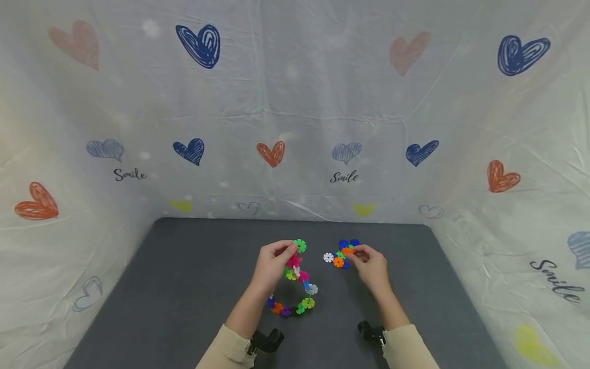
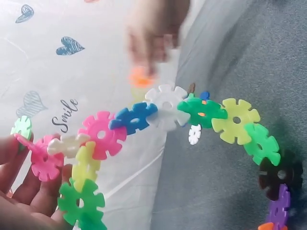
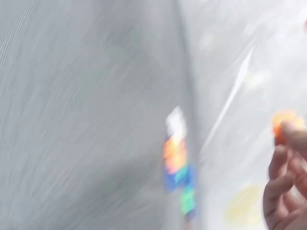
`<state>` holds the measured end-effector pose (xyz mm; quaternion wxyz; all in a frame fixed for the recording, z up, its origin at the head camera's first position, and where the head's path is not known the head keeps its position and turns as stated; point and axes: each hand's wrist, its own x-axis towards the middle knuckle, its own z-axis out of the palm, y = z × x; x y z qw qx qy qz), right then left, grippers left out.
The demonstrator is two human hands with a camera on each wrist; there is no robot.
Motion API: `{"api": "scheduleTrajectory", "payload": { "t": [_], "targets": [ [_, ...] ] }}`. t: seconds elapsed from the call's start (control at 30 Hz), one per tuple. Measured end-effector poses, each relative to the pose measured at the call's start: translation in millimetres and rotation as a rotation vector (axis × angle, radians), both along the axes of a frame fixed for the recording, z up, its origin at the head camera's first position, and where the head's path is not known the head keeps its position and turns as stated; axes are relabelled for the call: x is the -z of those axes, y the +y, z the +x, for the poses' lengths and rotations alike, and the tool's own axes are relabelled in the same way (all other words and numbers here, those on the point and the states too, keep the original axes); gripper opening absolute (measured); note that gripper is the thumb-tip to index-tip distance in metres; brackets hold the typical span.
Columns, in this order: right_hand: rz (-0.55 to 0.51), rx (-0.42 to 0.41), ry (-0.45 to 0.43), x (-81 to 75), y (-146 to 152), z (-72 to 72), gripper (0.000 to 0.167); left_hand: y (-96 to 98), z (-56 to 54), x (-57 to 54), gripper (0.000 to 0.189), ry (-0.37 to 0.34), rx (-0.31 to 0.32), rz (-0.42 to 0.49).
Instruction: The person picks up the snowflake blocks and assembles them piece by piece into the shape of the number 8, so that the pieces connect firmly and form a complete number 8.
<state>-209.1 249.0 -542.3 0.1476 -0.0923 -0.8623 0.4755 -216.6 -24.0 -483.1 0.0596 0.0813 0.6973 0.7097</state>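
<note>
My left hand (image 1: 271, 264) holds the top end of a linked chain of notched plastic discs (image 2: 101, 135), close to a green disc (image 1: 300, 245). The chain hangs in a loop of pink, white, yellow, blue, green, black, purple and orange pieces. To the right, my right hand (image 1: 373, 267) pinches a single orange notched disc (image 3: 283, 123) between thumb and fingers. That disc is held up, overlapping a small group of loose discs in the head view; the right wrist view is blurred.
The loose group includes a white disc (image 1: 328, 257), another orange disc (image 1: 338, 262) and several blue and green ones on the dark grey table (image 1: 193, 287). A pale curtain (image 1: 295, 92) printed with hearts stands behind the table and along both sides.
</note>
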Motion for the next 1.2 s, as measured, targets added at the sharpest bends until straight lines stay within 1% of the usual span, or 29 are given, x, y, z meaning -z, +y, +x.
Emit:
{"api": "scheduleTrajectory", "payload": {
  "t": [0.03,0.1,0.17,0.27,0.37,0.5,0.67,0.77,0.87,1.0,1.03,1.1,1.13,1.2],
  "targets": [
    [-0.016,-0.039,0.059,-9.5,-7,3.9,0.015,0.3,0.0,-1.1,0.027,0.004,-0.001,-0.005],
    [-0.017,-0.122,0.187,-27.5,-19,11.1,0.012,1.5,0.8,-3.7,0.026,0.025,-0.009,-0.022],
    [0.011,-0.197,0.321,-42.5,-29,16.9,0.010,3.0,1.9,-6.2,0.025,0.046,-0.024,-0.052],
    [0.081,-0.276,0.515,-60.1,-42,22.7,0.016,4.7,4.5,-10.3,0.022,0.078,-0.032,-0.099],
    [0.142,-0.327,0.627,-71.8,-53,24.8,0.021,6.0,7.1,-13.3,0.020,0.098,-0.031,-0.125],
    [0.219,-0.356,0.679,-77.3,-61,23.0,0.021,8.6,9.5,-15.8,0.021,0.126,-0.018,-0.142],
    [0.307,-0.325,0.733,-77.0,-65,21.6,0.022,11.6,12.7,-20.0,0.022,0.141,-0.009,-0.152],
    [0.333,-0.313,0.773,-76.0,-65,21.7,0.022,13.2,14.9,-22.4,0.021,0.119,-0.018,-0.139],
    [0.334,-0.321,0.835,-75.5,-65,21.2,0.024,15.6,16.4,-24.1,0.020,0.103,-0.021,-0.137],
    [0.379,-0.333,0.921,-77.8,-66,20.1,0.023,18.8,16.6,-25.4,0.020,0.123,-0.015,-0.151],
    [0.390,-0.337,0.934,-78.8,-66,19.9,0.020,19.2,16.4,-25.3,0.020,0.131,-0.013,-0.150],
    [0.412,-0.354,0.941,-80.1,-65,18.9,0.007,19.2,15.4,-24.4,0.020,0.148,-0.003,-0.146],
    [0.414,-0.364,0.932,-80.5,-64,18.4,0.007,18.8,14.8,-23.5,0.020,0.156,0.003,-0.144],
    [0.407,-0.398,0.900,-79.1,-60,15.7,0.020,18.1,14.0,-21.6,0.020,0.164,0.012,-0.143]
  ]
}}
